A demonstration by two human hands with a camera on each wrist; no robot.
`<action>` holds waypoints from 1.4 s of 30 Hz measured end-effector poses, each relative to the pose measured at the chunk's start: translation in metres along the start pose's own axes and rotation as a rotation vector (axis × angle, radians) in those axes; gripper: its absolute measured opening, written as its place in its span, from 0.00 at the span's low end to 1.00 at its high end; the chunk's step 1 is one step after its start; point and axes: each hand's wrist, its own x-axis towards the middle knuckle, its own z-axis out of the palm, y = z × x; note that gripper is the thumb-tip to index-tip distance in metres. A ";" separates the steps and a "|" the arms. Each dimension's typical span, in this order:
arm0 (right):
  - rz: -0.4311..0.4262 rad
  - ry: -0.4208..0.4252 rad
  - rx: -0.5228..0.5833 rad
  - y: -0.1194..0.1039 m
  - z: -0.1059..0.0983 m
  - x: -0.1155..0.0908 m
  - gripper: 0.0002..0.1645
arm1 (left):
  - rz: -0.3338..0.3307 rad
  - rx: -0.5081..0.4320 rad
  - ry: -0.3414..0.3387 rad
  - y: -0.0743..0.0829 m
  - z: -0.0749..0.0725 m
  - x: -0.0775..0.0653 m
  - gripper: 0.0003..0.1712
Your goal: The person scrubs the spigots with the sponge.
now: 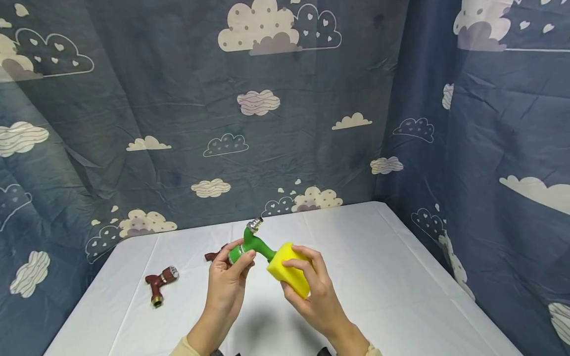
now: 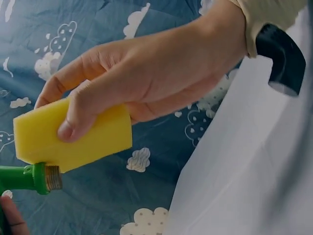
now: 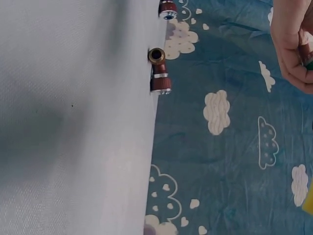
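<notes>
My left hand [image 1: 228, 284] holds a green tap [image 1: 256, 243] by its round ribbed knob, between thumb and fingers. The tap has a silver spout end pointing up and a threaded brass end, which shows in the left wrist view. My right hand [image 1: 313, 287] grips a yellow sponge [image 1: 289, 269] and holds it against the threaded end of the tap. In the left wrist view the right hand's thumb presses the near face of the sponge [image 2: 98, 137], beside the green tap [image 2: 22, 178]. The right wrist view catches the left hand [image 3: 292, 46] at its edge.
On the white table [image 1: 392, 277] a brown tap [image 1: 160, 284] lies left of my hands. Another brown tap [image 1: 213, 256] lies behind the left hand, partly hidden. Dark blue cloud-patterned cloth [image 1: 294, 163] hangs at the back and sides. Dark objects peek in at the bottom edge.
</notes>
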 end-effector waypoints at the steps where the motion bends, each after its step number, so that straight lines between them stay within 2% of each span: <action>1: 0.003 0.002 0.003 0.000 0.000 0.000 0.32 | 0.001 -0.020 0.004 0.000 0.000 0.000 0.16; 5: 0.046 0.016 0.037 0.002 0.002 0.000 0.31 | 0.005 -0.116 0.001 0.001 0.002 0.001 0.19; 8: 0.119 0.033 0.088 0.002 0.003 0.000 0.30 | -0.004 -0.186 -0.018 0.001 0.002 0.001 0.19; 12: 0.285 0.031 0.220 -0.002 0.003 0.003 0.27 | -0.020 -0.253 -0.025 0.000 0.001 0.001 0.18; 16: 0.486 -0.001 0.446 -0.005 0.001 0.008 0.25 | -0.020 -0.278 -0.049 -0.002 0.000 0.001 0.17; 21: 0.708 -0.062 0.646 -0.006 -0.003 0.015 0.23 | 0.004 -0.306 -0.156 -0.004 -0.006 0.001 0.19; 25: 0.827 -0.096 0.757 -0.006 -0.006 0.019 0.22 | 0.030 -0.261 -0.268 -0.004 -0.011 0.003 0.25; 28: 0.865 -0.120 0.823 -0.006 -0.008 0.021 0.22 | 0.037 -0.210 -0.321 -0.003 -0.014 0.005 0.26; 31: 0.875 -0.147 0.836 -0.006 -0.010 0.022 0.22 | 0.050 -0.159 -0.361 -0.001 -0.017 0.006 0.26; 38: 0.873 -0.193 0.791 -0.004 -0.011 0.023 0.23 | 0.118 -0.067 -0.485 0.003 -0.024 0.008 0.31; 42: 0.862 -0.209 0.744 -0.004 -0.011 0.022 0.22 | 0.137 -0.038 -0.549 0.006 -0.026 0.008 0.32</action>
